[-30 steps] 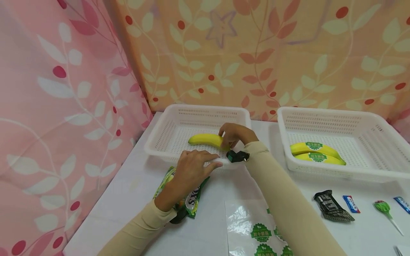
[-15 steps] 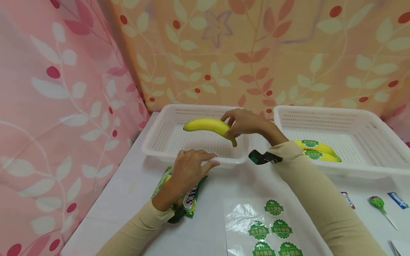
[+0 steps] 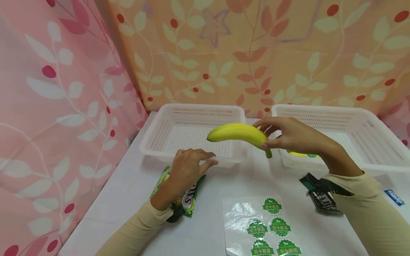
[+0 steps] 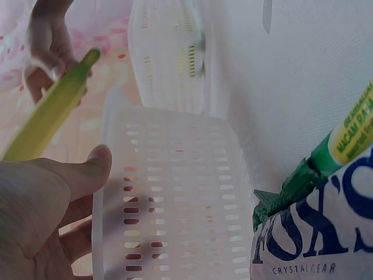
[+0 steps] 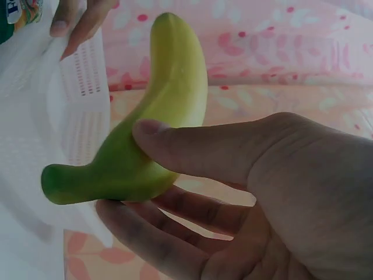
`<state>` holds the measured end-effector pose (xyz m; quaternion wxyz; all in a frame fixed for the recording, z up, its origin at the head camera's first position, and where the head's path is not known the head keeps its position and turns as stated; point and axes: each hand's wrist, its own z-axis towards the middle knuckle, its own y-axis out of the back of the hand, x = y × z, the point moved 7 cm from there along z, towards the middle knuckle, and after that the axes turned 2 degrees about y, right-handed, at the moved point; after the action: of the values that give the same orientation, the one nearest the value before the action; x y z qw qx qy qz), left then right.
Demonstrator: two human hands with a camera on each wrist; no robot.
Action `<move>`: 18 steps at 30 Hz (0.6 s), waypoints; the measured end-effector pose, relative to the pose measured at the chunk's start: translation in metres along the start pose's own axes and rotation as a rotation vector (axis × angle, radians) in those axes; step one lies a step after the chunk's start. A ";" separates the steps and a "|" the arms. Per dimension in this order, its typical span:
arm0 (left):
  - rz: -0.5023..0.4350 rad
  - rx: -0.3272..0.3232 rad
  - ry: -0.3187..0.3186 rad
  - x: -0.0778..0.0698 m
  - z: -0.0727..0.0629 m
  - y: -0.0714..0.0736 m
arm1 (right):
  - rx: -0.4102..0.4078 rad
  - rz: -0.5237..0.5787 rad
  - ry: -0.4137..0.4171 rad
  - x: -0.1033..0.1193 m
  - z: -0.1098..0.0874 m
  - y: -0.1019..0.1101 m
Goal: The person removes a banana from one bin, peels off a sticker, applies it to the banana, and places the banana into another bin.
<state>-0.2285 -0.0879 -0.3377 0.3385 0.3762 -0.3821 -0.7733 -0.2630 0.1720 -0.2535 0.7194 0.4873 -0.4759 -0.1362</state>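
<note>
A yellow banana (image 3: 234,132) with a green stem is pinched near its stem end by my right hand (image 3: 293,135), thumb on one side and fingers on the other. It hangs in the air over the right end of the left white basket (image 3: 192,156), tip pointing left. In the right wrist view the same banana (image 5: 180,76) shows no sticker on its visible side. My left hand (image 3: 189,165) rests at that basket's front rim, its thumb extended along the rim in the left wrist view. Bananas in the right basket (image 3: 362,163) are mostly hidden behind my right hand.
Below my left hand lies a green FOX'S candy bag (image 3: 189,201), partly covered. A sheet of green round stickers (image 3: 235,227) lies at the front. A black wrapped packet (image 3: 325,204) and a small blue-white wrapped sweet (image 3: 394,196) lie to the right.
My right hand has lifted the banana out of the left basket and carried it rightward. My left hand has stayed at the rim.
</note>
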 end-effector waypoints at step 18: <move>-0.005 0.005 0.015 0.000 -0.001 -0.002 | 0.197 0.062 -0.124 -0.054 -0.070 -0.077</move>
<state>-0.2283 -0.0876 -0.3395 0.3385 0.3838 -0.3804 -0.7704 -0.2131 0.2102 -0.3521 0.6412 0.5311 -0.5454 -0.0962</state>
